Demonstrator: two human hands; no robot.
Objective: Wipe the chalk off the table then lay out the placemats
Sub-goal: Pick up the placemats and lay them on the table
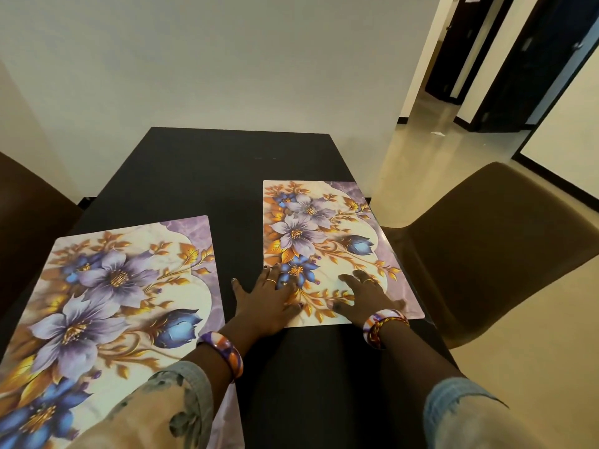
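Two floral placemats lie flat on the black table (207, 170). The left placemat (107, 303) covers the near left part of the table, and my left sleeve hides its near right corner. The right placemat (327, 234) lies along the table's right edge. My left hand (265, 296) rests flat with spread fingers on that mat's near left corner, partly on the bare table. Near the mat's front edge my right hand (363, 296) presses flat on it, fingers straight. I see no chalk marks on the dark surface.
A brown chair (492, 241) stands close to the table's right side, and another dark chair (29, 215) stands at the left. A white wall is behind the table. Beige floor and dark doorways (505, 69) lie at the far right.
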